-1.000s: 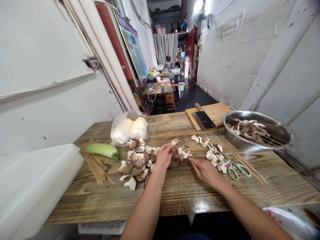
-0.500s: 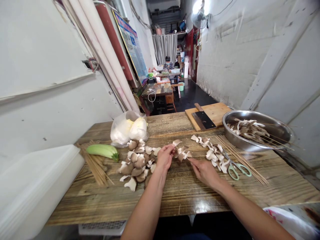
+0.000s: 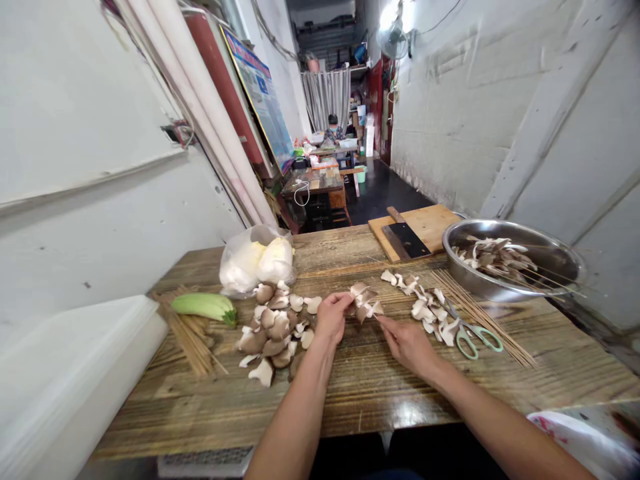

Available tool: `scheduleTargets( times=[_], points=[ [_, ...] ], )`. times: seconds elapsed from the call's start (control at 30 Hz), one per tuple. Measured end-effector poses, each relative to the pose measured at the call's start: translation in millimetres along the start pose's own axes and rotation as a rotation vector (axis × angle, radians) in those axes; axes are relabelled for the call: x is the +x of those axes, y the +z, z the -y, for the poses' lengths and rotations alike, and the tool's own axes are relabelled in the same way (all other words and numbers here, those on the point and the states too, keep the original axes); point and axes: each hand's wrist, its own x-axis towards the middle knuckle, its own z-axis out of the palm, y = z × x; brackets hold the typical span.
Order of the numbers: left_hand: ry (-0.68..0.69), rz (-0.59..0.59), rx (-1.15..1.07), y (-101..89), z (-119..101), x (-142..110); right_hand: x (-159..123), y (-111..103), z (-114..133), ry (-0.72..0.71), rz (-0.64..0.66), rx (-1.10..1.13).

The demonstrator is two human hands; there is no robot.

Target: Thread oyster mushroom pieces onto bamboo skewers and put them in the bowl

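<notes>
My right hand [image 3: 409, 343] is closed round the near end of a thin skewer, most of it hidden by grey-brown oyster mushroom pieces [image 3: 367, 308] threaded along it. At the other end, my left hand [image 3: 334, 316] pinches a mushroom piece against the threaded ones. A heap of loose oyster mushrooms [image 3: 277, 327] lies beside my left hand. Right of the skewer are more mushroom pieces [image 3: 429, 313], with green-handled scissors [image 3: 475, 339] touching them. Loose bamboo skewers [image 3: 487, 320] lie behind the scissors.
A steel basin [image 3: 470, 277] at right holds mushroom skewers, their sticks jutting over its rim. A cleaver [image 3: 406, 240] rests on a cutting board [image 3: 433, 223]. At left are a bagged vegetable [image 3: 257, 260], a green gourd [image 3: 204, 305], more skewers [image 3: 193, 340] and white plastic containers [image 3: 100, 373].
My left hand has moved slightly toward my right hand, bringing the mushroom piece at the skewer's far end up against the others. My right hand has stayed almost still.
</notes>
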Motion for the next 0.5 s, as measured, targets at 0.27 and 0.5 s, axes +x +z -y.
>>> scheduleTargets(
  times=[0.27, 0.5],
  points=[
    [-0.084, 0.023, -0.149, -6.5, -1.7, 8.3, 0.4, 5.4, -3.1, -0.015, -0.086, 0.06],
    [-0.122, 0.135, -0.111, -8.0, -0.6, 6.1, 0.4, 3.9, -2.3, -0.044, -0.048, 0.034]
  ],
)
